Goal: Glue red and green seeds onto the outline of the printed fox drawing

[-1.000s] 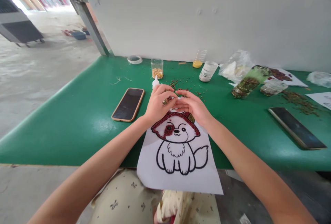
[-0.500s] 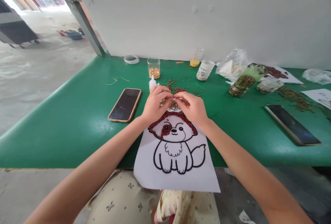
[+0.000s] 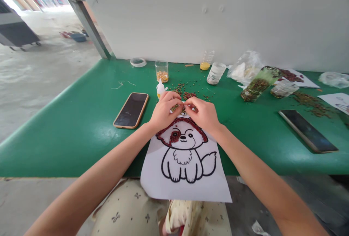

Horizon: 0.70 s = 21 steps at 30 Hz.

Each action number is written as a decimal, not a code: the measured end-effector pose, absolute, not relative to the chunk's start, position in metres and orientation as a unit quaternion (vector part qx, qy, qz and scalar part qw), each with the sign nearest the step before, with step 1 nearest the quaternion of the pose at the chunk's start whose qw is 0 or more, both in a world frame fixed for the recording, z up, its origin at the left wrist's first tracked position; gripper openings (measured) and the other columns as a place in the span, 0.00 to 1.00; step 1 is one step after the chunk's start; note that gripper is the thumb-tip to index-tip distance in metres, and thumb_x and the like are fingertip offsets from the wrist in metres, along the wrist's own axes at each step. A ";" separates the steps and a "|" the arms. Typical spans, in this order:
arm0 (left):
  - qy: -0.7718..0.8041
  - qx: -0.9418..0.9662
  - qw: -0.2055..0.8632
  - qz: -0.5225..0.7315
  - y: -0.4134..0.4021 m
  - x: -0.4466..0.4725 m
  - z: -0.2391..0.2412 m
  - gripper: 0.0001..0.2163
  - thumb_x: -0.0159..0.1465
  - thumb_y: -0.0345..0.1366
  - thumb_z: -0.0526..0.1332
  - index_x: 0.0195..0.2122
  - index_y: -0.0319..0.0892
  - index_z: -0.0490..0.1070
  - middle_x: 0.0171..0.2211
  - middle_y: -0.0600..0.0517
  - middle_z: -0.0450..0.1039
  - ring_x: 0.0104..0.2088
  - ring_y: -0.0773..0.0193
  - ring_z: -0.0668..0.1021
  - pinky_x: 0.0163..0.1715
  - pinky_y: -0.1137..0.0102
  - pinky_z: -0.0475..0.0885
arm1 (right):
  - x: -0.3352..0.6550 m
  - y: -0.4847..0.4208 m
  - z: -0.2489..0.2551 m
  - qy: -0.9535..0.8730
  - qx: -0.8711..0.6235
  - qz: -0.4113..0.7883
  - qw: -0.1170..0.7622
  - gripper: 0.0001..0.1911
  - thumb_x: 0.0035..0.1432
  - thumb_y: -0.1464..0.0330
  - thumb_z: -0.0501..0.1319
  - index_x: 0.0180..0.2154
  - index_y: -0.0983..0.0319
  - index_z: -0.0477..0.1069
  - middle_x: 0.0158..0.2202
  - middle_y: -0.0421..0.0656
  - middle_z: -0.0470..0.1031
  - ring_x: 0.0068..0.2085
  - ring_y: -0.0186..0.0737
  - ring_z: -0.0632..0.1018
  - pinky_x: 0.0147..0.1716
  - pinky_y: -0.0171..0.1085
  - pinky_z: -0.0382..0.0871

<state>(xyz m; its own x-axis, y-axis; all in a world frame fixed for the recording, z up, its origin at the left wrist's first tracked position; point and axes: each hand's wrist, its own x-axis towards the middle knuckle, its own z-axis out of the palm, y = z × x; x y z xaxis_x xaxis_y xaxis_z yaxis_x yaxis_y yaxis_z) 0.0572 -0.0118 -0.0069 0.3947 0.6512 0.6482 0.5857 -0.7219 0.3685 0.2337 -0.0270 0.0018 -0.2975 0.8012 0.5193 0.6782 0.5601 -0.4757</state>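
Note:
A white paper with an outlined cartoon animal point(image 3: 183, 170) lies on the green table and hangs over its front edge. Dark red beads or seeds point(image 3: 174, 138) fill a band round the animal's head and one eye patch. Above the head, my left hand point(image 3: 167, 109) and my right hand point(image 3: 201, 113) meet at their fingertips, both pinched. Whatever sits between the fingers is too small to make out. Greenish-brown seeds point(image 3: 179, 90) and a dark red pile point(image 3: 189, 95) lie just beyond. A white-tipped glue bottle point(image 3: 161, 88) stands behind my left hand.
Left of the paper lies a phone point(image 3: 131, 110); another phone point(image 3: 307, 130) is at the right. Along the back stand a clear cup of yellow kernels point(image 3: 162, 72), a tape roll point(image 3: 138, 62) and a whitish cup point(image 3: 216, 73). A green-stained jar point(image 3: 260, 83) lies tilted near spilled seeds point(image 3: 312, 104).
My hands stay nearly in place, with only slight finger shifts at the pinch. The paper and the things on the table look the same.

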 end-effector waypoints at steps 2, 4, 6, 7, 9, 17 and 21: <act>0.372 0.833 0.041 0.408 -0.012 0.058 -0.007 0.06 0.64 0.35 0.57 0.34 0.44 0.72 0.41 0.49 0.71 0.45 0.60 0.71 0.48 0.59 0.67 | 0.233 -0.027 0.002 -0.802 -0.462 0.073 0.372 0.05 0.59 0.68 0.56 0.35 0.58 0.71 0.31 0.39 0.78 0.31 0.35 0.77 0.30 0.32 0.64; 0.372 0.832 0.039 0.410 -0.012 0.058 -0.006 0.05 0.63 0.34 0.57 0.33 0.43 0.72 0.40 0.50 0.71 0.44 0.61 0.71 0.48 0.60 0.67 | 0.233 -0.027 0.002 -0.801 -0.462 0.074 0.373 0.05 0.59 0.68 0.56 0.35 0.58 0.70 0.32 0.39 0.78 0.31 0.35 0.77 0.30 0.32 0.64; 0.370 0.832 0.038 0.412 -0.013 0.058 -0.006 0.05 0.63 0.34 0.57 0.32 0.43 0.72 0.40 0.50 0.71 0.44 0.61 0.71 0.47 0.60 0.67 | 0.233 -0.027 0.002 -0.799 -0.465 0.082 0.373 0.05 0.59 0.68 0.55 0.35 0.58 0.70 0.33 0.40 0.78 0.32 0.35 0.77 0.30 0.32 0.65; 0.369 0.832 0.037 0.414 -0.013 0.058 -0.006 0.05 0.63 0.34 0.57 0.32 0.43 0.72 0.40 0.50 0.71 0.44 0.61 0.71 0.47 0.60 0.67 | 0.234 -0.027 0.002 -0.797 -0.467 0.086 0.374 0.06 0.60 0.68 0.55 0.36 0.58 0.70 0.33 0.40 0.78 0.32 0.35 0.78 0.30 0.32 0.65; 0.365 0.831 0.036 0.417 -0.013 0.058 -0.006 0.05 0.63 0.34 0.57 0.32 0.43 0.72 0.40 0.50 0.71 0.44 0.61 0.71 0.47 0.60 0.67 | 0.235 -0.026 0.003 -0.791 -0.471 0.094 0.378 0.06 0.60 0.67 0.54 0.36 0.58 0.70 0.34 0.41 0.78 0.34 0.36 0.78 0.31 0.32 0.66; 0.368 0.832 0.039 0.414 -0.012 0.057 -0.007 0.06 0.64 0.35 0.56 0.34 0.43 0.72 0.40 0.50 0.71 0.45 0.61 0.71 0.48 0.61 0.66 | 0.239 -0.026 0.006 -0.774 -0.474 0.092 0.409 0.06 0.61 0.69 0.54 0.36 0.59 0.69 0.36 0.41 0.77 0.34 0.35 0.78 0.31 0.32 0.66; 0.363 0.831 0.035 0.419 -0.012 0.056 -0.008 0.06 0.65 0.36 0.56 0.35 0.43 0.73 0.40 0.49 0.71 0.44 0.61 0.71 0.48 0.61 0.66 | 0.238 -0.027 0.006 -0.781 -0.459 0.096 0.413 0.06 0.61 0.68 0.54 0.36 0.59 0.69 0.35 0.40 0.77 0.34 0.35 0.78 0.30 0.31 0.66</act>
